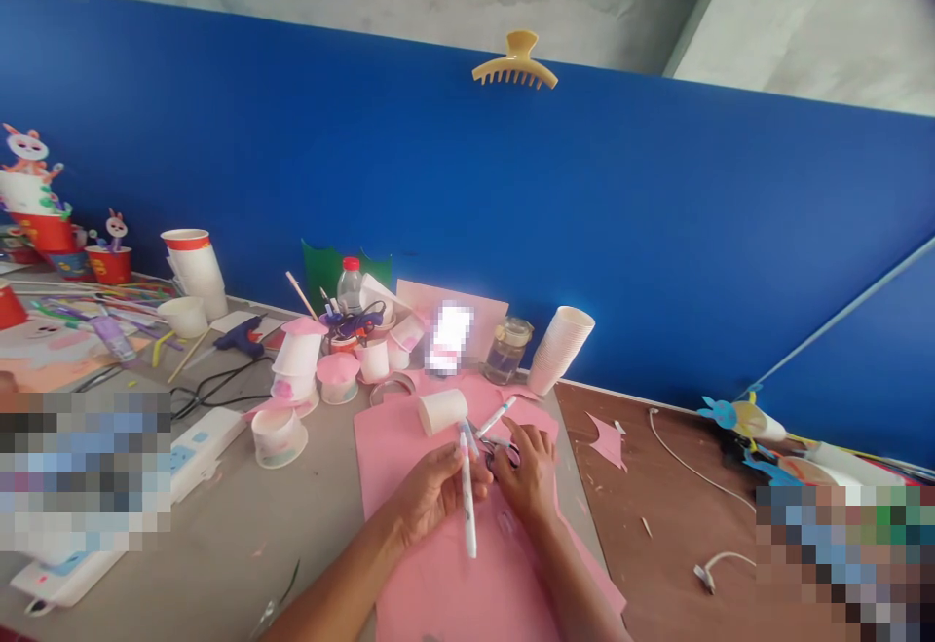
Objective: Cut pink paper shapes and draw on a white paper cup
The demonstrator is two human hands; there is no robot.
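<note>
My left hand [436,491] is closed round a white marker pen [467,506] that hangs tip-down over a pink foam sheet [438,574]. My right hand [527,472] rests on the sheet with its fingers curled on a pair of scissors [495,447]. A second pen [497,415] lies just beyond the scissors. A white paper cup [442,410] lies on its side on the sheet, a little ahead of both hands.
Decorated paper cups [299,369], a glue gun [238,335], a water bottle [351,286], a glass jar [505,348] and a stack of white cups [559,348] stand along the blue partition [657,233]. A white power strip [197,442] lies left. Pink scraps and a cable [687,467] lie right.
</note>
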